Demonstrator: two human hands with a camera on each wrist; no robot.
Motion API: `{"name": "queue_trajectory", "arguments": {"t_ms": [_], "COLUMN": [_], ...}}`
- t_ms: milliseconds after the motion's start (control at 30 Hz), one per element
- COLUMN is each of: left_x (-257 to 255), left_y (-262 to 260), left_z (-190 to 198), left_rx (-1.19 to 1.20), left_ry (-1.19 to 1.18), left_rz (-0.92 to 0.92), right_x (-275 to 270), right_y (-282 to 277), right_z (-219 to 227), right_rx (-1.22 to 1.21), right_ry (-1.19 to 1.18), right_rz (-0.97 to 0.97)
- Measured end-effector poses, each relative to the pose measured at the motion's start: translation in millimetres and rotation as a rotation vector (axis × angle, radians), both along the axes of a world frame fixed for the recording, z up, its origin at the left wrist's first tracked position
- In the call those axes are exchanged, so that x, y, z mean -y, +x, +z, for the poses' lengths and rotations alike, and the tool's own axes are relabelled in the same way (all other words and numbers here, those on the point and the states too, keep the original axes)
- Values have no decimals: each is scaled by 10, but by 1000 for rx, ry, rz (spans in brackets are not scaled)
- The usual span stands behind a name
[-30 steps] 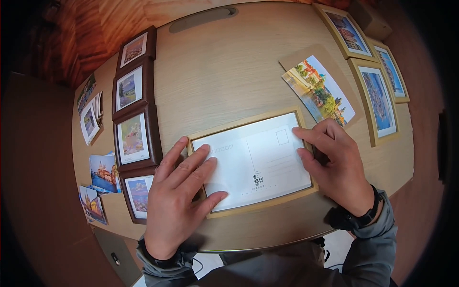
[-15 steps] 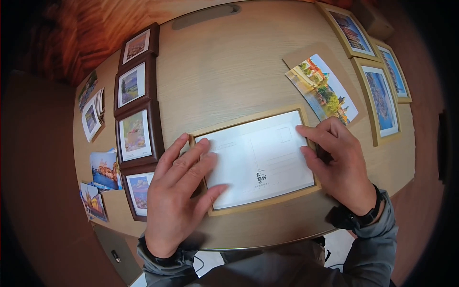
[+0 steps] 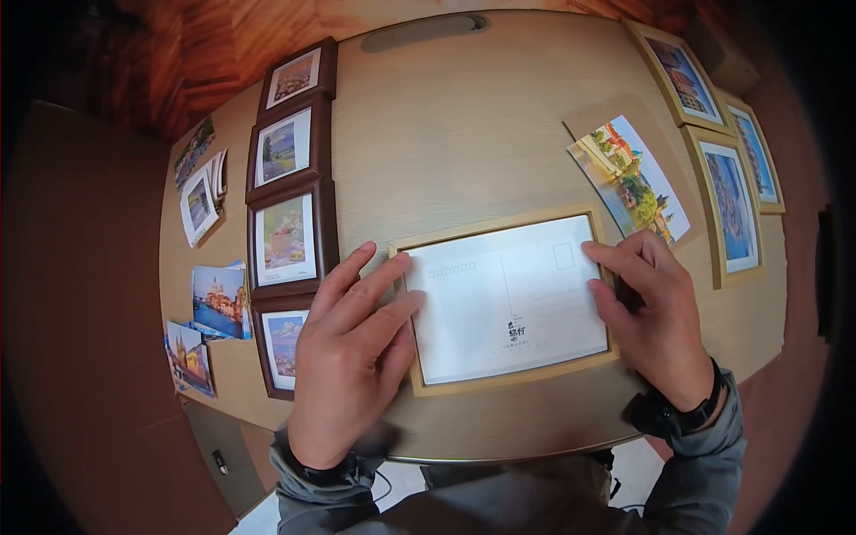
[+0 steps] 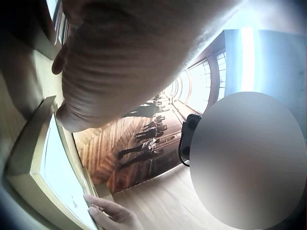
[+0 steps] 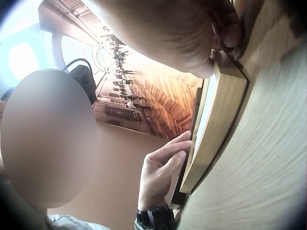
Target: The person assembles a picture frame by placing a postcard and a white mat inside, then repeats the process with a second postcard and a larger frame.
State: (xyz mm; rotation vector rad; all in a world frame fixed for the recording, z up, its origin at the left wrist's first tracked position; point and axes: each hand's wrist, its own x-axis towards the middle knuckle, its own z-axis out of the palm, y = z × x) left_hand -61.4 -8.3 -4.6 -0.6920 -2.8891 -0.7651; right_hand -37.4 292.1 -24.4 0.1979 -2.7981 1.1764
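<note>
A light wood picture frame lies on the table in front of me, with a white postcard inside it, its printed back facing up. My left hand is at the frame's left side, index and middle fingertips at the card's left edge. On the opposite side, my right hand rests its index finger and thumb at the card's right edge; its other fingers bend over the frame's side. The left wrist view shows the frame at an angle, and the right wrist view shows its wooden side.
Dark brown framed pictures stand in a column at left, beside loose postcards. A brown backing board with a city postcard lies at right, near several light wood framed pictures. The table's front edge curves close to me.
The head view has shifted, moving the scene slightly right. My left thumb, earlier spread over the card's lower left, has drawn back off it. The right hand keeps its place at the right edge.
</note>
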Motion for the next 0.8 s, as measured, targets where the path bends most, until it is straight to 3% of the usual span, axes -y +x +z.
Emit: {"name": "queue_trajectory", "arguments": {"t_ms": [800], "left_x": [-45], "left_y": [15], "left_z": [13], "left_rx": [1], "left_ry": [-26], "left_rz": [16], "right_x": [-71], "right_y": [19], "right_z": [-12], "right_rx": [37], "right_ry": [-9], "right_rz": [13]}}
